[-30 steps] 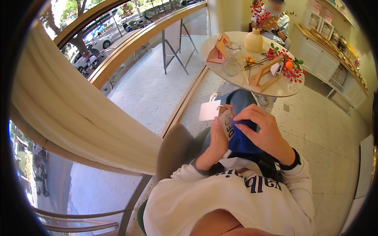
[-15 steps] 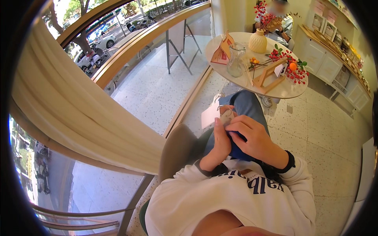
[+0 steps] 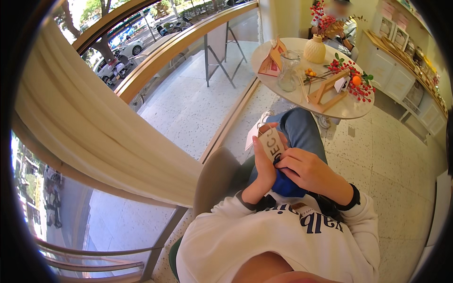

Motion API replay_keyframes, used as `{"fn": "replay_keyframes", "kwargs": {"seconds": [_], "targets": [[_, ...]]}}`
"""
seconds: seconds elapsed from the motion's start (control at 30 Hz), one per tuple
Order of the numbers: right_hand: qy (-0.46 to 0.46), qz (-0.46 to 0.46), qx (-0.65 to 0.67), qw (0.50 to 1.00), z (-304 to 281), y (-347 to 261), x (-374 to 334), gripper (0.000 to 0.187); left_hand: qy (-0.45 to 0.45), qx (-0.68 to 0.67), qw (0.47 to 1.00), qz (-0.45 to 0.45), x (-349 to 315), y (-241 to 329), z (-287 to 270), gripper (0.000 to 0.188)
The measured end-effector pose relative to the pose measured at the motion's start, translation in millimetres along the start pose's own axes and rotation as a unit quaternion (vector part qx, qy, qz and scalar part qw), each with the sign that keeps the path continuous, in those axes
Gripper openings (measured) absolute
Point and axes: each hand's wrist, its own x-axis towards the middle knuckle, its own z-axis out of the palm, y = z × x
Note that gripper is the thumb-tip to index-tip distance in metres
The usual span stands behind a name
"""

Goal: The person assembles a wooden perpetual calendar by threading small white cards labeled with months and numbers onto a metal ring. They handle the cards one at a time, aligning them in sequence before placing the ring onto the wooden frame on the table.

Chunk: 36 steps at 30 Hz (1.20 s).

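A short pale strip with dark printed lettering (image 3: 271,142) is held upright above my lap. My left hand (image 3: 264,167) is closed round it, thumb along its left edge and fingers behind. The fingers of my right hand (image 3: 309,169) are pinched together at the strip's lower end, where it meets a blue cloth item (image 3: 288,185). This blue item hangs below my hands over my lap, and its full shape is hidden. Beyond my left fingertips a white card (image 3: 251,138) sticks out, partly covered, with a thin loop near the strip's top.
Ahead stands a round table (image 3: 347,111) with a yellow vase (image 3: 314,50), a glass vase (image 3: 287,78), a wooden stand (image 3: 325,96) and red berry sprigs (image 3: 363,92). A seated person is behind it. A curtain (image 3: 104,127) and window lie left, a white cabinet (image 3: 384,66) right.
The strip has turned so its lettered face shows, and the white card has swung partly behind my left hand. More of the blue cloth shows below my right hand. The whole view has shifted slightly.
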Motion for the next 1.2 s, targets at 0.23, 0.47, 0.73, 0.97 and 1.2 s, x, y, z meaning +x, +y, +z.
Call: {"fn": "replay_keyframes", "kwargs": {"seconds": [0.23,0.47,0.73,0.97,1.2], "targets": [[0.014,0.058,-0.015,0.998,-21,6,-7,0.014,-0.011,-0.035,0.999,-0.013,7,0,-8,0.072],[-0.026,0.067,-0.015,0.997,-28,6,-3,0.017,0.002,-0.042,0.999,0.02,9,11,-8,0.065],[0.09,0.023,0.006,0.996,-15,-6,13,0.018,-0.038,0.066,0.997,0.016,0,0,2,0.064],[0.03,0.023,0.001,0.999,0,-1,5,0.019,-0.044,-0.001,0.999,-0.001,4,7,-3,0.063],[0.123,0.099,-0.032,0.987,-5,0,6,0.018,-0.069,0.046,0.996,-0.04,-6,-7,6,0.061]]}}
